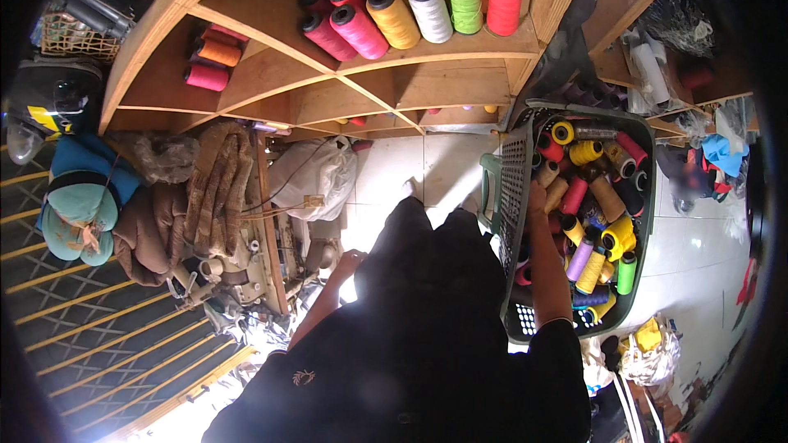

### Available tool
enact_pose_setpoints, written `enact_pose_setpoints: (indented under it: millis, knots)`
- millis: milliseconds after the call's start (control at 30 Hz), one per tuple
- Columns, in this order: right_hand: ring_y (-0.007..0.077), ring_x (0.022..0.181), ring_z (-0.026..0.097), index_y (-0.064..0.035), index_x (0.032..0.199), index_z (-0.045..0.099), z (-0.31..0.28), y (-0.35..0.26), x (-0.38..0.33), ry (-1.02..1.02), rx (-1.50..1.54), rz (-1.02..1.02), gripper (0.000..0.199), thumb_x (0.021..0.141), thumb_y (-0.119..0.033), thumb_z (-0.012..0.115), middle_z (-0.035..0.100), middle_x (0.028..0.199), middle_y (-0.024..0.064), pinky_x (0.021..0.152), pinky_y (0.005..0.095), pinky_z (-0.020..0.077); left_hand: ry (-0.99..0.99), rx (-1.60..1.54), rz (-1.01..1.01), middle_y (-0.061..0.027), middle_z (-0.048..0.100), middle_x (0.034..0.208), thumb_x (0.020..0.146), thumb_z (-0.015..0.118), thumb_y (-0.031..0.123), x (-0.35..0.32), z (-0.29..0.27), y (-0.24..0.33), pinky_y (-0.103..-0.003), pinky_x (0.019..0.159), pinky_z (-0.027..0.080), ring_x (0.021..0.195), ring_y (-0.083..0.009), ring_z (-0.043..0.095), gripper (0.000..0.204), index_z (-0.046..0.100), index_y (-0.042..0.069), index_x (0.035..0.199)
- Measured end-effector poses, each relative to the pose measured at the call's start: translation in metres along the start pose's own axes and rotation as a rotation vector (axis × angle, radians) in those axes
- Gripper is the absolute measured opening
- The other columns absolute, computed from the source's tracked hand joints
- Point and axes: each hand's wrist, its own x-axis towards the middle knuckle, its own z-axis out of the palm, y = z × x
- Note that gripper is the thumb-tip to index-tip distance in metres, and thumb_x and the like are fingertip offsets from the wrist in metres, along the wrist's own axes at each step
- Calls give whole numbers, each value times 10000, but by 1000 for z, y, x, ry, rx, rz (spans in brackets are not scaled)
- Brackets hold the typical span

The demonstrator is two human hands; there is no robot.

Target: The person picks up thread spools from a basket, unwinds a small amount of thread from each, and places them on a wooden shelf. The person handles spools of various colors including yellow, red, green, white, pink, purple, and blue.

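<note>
My right arm reaches down into a dark green plastic basket (515, 197) on the right, full of thread spools. Inside, my right hand (538, 196) is among the spools, close to a tan spool (547, 171) and another tan spool (556, 194). Its fingers are mostly hidden, so a grip cannot be made out. Around the forearm lie a pink-red spool (574, 195), a lilac spool (579, 259), a yellow spool (619, 237) and a bright green spool (626, 273). On the left, my left hand (349, 263) hangs beside my leg, fingers loosely bent and apart, nothing visible in them.
Ahead stands a wooden shelf (460, 74) holding upright spools, among them a white spool (430, 12) and a red spool (504, 5). A green stool (490, 189) touches the basket's left side. At left are rolled brown fabric (220, 189) and a white sack (316, 176).
</note>
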Motion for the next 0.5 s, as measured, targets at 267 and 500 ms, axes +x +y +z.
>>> enact_pose_setpoints:
  millis: [267,500]
  knots:
    - [363,1005,594,-28,983,634,-81,-40,-47,534,129,-74,169,859,-103,549,544,1167,196,801,434,513,-18,-474,-44,-59,657,833,898,611,168,16,-11,-36,-281,591,487,682,-141,605,150,643,47,980]
    - [382,1036,558,-14,945,603,-137,-49,-113,410,609,147,149,797,2,620,537,1114,186,840,432,475,-18,-291,-200,-72,640,830,930,550,298,47,-20,56,-281,553,503,701,-156,645,280,593,28,989]
